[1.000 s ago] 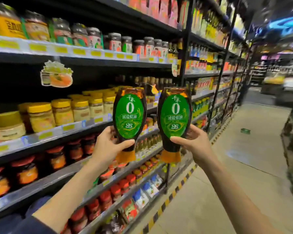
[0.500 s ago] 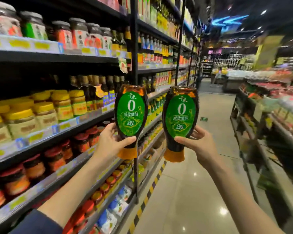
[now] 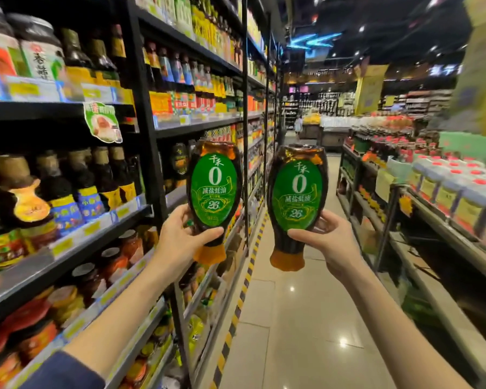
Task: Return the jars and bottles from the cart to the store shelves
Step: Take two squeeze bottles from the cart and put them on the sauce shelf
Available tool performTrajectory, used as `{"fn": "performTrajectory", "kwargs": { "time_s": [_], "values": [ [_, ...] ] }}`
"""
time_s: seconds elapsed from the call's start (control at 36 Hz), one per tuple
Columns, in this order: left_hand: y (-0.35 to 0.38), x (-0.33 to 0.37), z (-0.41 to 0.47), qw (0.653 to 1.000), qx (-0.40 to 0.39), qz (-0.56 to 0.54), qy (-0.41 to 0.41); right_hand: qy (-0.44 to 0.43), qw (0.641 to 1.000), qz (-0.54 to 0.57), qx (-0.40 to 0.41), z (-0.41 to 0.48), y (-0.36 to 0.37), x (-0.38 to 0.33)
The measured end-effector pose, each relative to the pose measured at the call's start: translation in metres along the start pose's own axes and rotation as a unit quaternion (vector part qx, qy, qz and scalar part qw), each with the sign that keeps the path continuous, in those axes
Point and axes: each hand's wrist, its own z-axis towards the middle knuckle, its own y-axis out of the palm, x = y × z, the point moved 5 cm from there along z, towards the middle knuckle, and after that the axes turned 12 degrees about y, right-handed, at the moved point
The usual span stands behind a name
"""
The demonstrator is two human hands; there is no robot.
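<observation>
Swinging right, the view opened further down the aisle. Still raised cap-down, the left dark squeeze bottle (image 3: 213, 192) with green oval label and orange cap sat gripped in the left hand (image 3: 180, 242), near the black metal shelf rack (image 3: 149, 164) on the left. The matching right squeeze bottle (image 3: 296, 197) was clasped by the right hand (image 3: 330, 244) over the glossy tiled floor (image 3: 292, 332).

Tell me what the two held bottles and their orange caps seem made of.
Left bottle and right bottle: probably clear glossy plastic; bright highlights near the top, dark sauce showing through. Left cap and right cap: likely orange plastic, duller sheen.
</observation>
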Motion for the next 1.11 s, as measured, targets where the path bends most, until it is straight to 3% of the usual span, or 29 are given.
{"fn": "performTrajectory", "kwargs": {
  "time_s": [0.31,0.61,0.83,1.11],
  "values": [
    [0.084,-0.096,0.107,0.999,-0.007,0.031,-0.008,0.005,1.0,0.0,-0.007,0.159,-0.05,0.035],
    [0.146,-0.161,0.199,0.996,0.083,0.022,-0.02,0.033,0.995,-0.007,-0.09,0.332,-0.08,0.056],
    [0.135,-0.202,0.244,0.989,0.13,0.065,-0.029,0.046,0.988,0.022,-0.148,0.426,-0.053,0.086],
    [0.093,-0.249,0.286,0.969,0.19,0.157,-0.019,0.072,0.965,0.031,-0.248,0.521,0.033,0.129]
  ]
}}
